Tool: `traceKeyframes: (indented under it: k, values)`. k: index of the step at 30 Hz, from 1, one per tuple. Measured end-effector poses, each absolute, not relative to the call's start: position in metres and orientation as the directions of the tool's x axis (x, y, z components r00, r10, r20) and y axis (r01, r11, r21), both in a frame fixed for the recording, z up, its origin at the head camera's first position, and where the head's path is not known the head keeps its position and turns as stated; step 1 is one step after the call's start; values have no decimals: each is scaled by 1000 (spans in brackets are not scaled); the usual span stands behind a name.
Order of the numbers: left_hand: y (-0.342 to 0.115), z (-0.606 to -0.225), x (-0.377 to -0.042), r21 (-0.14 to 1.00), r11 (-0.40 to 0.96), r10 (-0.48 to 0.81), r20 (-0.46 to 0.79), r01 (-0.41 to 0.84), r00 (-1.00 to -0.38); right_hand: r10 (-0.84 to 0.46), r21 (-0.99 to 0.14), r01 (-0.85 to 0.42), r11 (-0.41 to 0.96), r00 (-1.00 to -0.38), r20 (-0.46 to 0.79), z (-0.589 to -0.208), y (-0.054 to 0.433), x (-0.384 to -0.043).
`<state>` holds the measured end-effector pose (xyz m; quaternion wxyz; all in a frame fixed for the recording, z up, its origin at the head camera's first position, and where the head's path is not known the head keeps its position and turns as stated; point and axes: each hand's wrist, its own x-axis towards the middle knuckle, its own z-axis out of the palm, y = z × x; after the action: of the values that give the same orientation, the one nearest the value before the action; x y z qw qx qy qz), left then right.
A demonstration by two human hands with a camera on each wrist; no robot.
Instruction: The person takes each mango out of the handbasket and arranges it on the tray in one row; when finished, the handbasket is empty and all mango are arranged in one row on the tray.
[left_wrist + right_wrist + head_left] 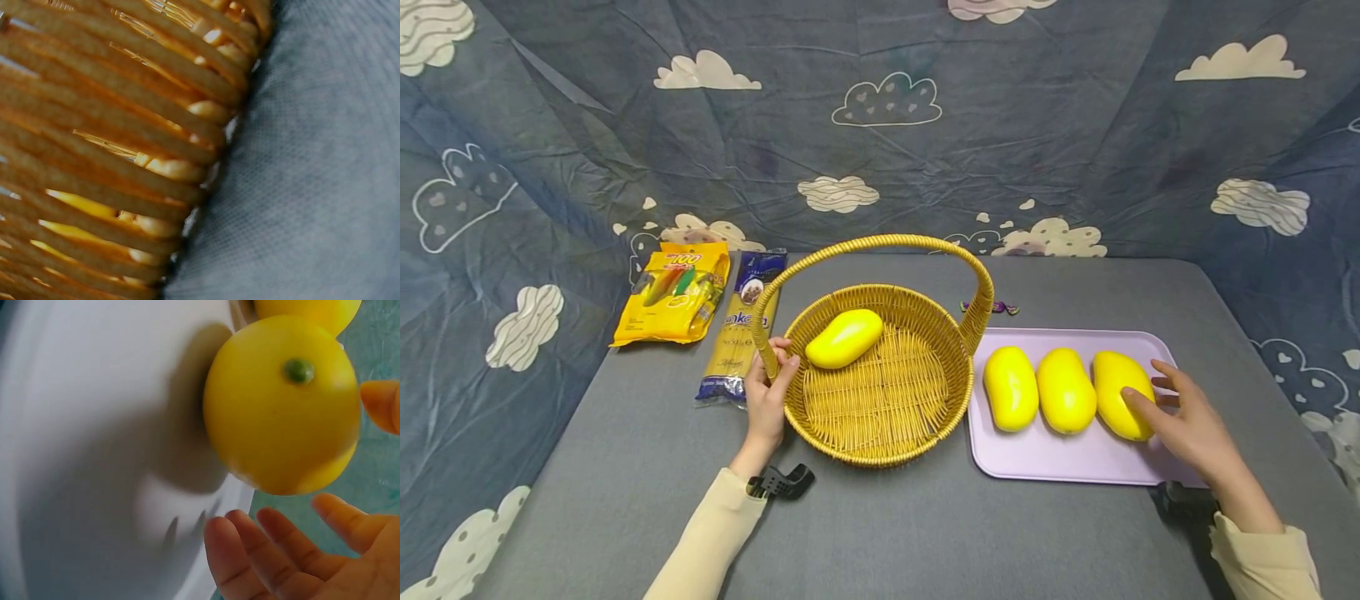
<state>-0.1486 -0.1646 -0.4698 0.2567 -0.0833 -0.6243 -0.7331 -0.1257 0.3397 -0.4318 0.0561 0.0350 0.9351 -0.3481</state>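
Note:
A round wicker basket (880,457) with a tall arched handle stands mid-table, one yellow mango (845,339) inside at its left. My left hand (766,410) grips the foot of the handle at the basket's left rim. In the left wrist view the woven basket wall (125,119) fills the left part, and the hand is out of sight. Three mangoes lie in a row on a lilac tray (1060,462). Around the rightmost mango (1122,396) my right hand (1191,429) is spread. The right wrist view shows a gap between its fingers and that mango (281,412).
Left of the basket lie a yellow candy bag (673,296) and a blue-ended pasta packet (733,350). A small purple-wrapped candy (1003,308) is behind the tray. The other two mangoes are the middle one (1066,392) and the left one (1011,389).

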Motion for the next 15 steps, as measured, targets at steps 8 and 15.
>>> traceKeyframes:
  k: [8, 15]
  values:
    - [-164, -469, -148, 880, -86, -277, 429, 467, -860, 53, -585, 19, 811, -998, 42, -424, 331, -121]
    - [-165, -469, -149, 879, -94, -279, 428, 468, -860, 26, -568, -134, 812, -964, 264, -409, 306, -116]
